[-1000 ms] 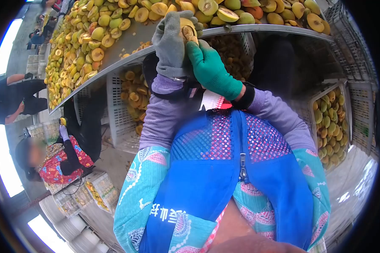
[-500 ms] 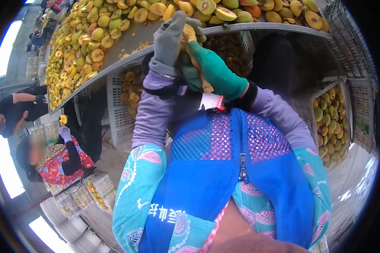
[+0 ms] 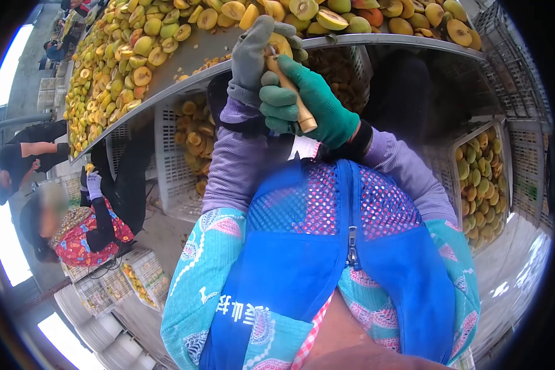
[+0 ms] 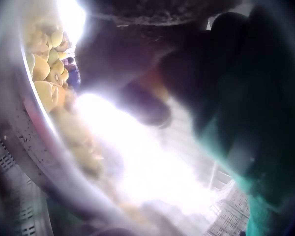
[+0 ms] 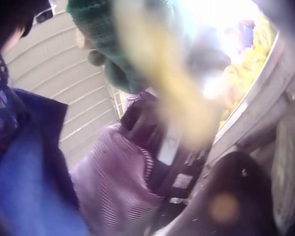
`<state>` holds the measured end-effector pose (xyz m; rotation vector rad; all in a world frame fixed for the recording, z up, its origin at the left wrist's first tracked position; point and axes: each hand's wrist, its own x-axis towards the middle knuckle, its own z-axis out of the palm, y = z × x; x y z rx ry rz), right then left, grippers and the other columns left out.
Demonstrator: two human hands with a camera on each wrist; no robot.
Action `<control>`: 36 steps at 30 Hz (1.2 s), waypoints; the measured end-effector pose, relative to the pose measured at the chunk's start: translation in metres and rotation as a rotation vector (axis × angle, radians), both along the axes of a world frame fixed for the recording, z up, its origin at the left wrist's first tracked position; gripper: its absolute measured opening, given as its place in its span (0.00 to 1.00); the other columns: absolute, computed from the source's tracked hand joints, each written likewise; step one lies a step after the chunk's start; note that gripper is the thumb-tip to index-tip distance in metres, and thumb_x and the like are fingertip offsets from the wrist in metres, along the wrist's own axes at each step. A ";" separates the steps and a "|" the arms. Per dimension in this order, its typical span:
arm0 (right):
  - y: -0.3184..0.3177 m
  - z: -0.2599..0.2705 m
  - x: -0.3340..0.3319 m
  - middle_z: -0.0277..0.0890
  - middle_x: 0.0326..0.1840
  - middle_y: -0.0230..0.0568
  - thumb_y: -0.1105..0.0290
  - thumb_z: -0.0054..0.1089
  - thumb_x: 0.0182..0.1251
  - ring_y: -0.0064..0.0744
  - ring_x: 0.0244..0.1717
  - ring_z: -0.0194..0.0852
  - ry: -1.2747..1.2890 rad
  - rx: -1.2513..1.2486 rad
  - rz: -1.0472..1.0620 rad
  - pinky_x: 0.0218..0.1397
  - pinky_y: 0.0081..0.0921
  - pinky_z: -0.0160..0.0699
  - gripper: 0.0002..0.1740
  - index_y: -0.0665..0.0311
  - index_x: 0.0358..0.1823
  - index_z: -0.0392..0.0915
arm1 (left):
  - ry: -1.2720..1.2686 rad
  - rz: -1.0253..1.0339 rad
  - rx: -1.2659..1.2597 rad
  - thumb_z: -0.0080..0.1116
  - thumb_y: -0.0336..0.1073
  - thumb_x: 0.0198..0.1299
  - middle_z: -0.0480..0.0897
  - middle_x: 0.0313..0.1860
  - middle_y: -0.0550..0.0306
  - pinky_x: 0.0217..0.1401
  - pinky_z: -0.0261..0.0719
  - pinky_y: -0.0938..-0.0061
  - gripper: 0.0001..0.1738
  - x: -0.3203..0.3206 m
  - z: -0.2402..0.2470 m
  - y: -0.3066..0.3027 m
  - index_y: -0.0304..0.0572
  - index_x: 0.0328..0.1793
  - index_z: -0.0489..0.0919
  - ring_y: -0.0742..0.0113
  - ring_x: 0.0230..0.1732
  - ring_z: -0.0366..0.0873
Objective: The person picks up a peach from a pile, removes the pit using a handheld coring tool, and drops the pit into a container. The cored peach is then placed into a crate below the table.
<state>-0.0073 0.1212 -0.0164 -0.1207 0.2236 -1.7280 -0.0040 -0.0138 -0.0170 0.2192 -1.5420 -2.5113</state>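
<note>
In the head view my left hand [image 3: 253, 58], in a grey glove, grips a halved yellow peach-like fruit [image 3: 280, 47] just over the table's near edge. My right hand [image 3: 314, 102], in a green glove, holds a small tool by its wooden handle [image 3: 303, 117], fingers curled round it. The tool's metal tip [image 3: 274, 52] meets the cut side of the fruit, and the rest of its working end is hidden. The right wrist view has a blurred yellow shape [image 5: 172, 78] in front of the green glove [image 5: 105, 39]; glare and shadow hide much of the left wrist view.
A metal-edged table [image 3: 376, 39] bears a heap of halved fruit [image 3: 120, 77]. Below it stand a crate [image 3: 172, 163] of fruit pieces and, at right, a crate of greenish fruit [image 3: 484, 179]. A person in a red patterned top [image 3: 95, 231] sits at left, near stacked tubs [image 3: 92, 320].
My right hand has turned and drawn slightly down, so the wooden handle now shows along the palm. The brown hollow seen in the fruit earlier is now mostly covered.
</note>
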 end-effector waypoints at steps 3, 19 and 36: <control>-0.001 0.005 0.007 0.54 0.17 0.19 0.46 0.37 0.76 0.17 0.14 0.51 0.099 0.098 -0.038 0.20 0.19 0.55 0.21 0.53 0.37 0.68 | 0.037 -0.033 0.017 0.44 0.52 0.70 0.80 0.32 0.46 0.34 0.83 0.63 0.25 0.003 -0.002 -0.001 0.34 0.44 0.77 0.56 0.30 0.81; 0.003 -0.082 -0.015 0.64 0.20 0.28 0.46 0.44 0.72 0.22 0.15 0.60 -0.093 0.523 0.160 0.18 0.21 0.62 0.19 0.54 0.34 0.67 | -0.569 0.482 -1.429 0.59 0.43 0.56 0.84 0.45 0.46 0.54 0.76 0.66 0.18 0.046 0.008 -0.133 0.43 0.49 0.82 0.53 0.46 0.82; -0.042 -0.026 -0.034 0.77 0.30 0.57 0.55 0.49 0.73 0.57 0.31 0.77 1.598 0.655 -0.599 0.33 0.43 0.73 0.20 0.68 0.47 0.70 | -0.079 0.222 -0.409 0.48 0.46 0.68 0.80 0.45 0.48 0.47 0.80 0.70 0.23 0.002 -0.022 -0.071 0.33 0.58 0.74 0.63 0.44 0.80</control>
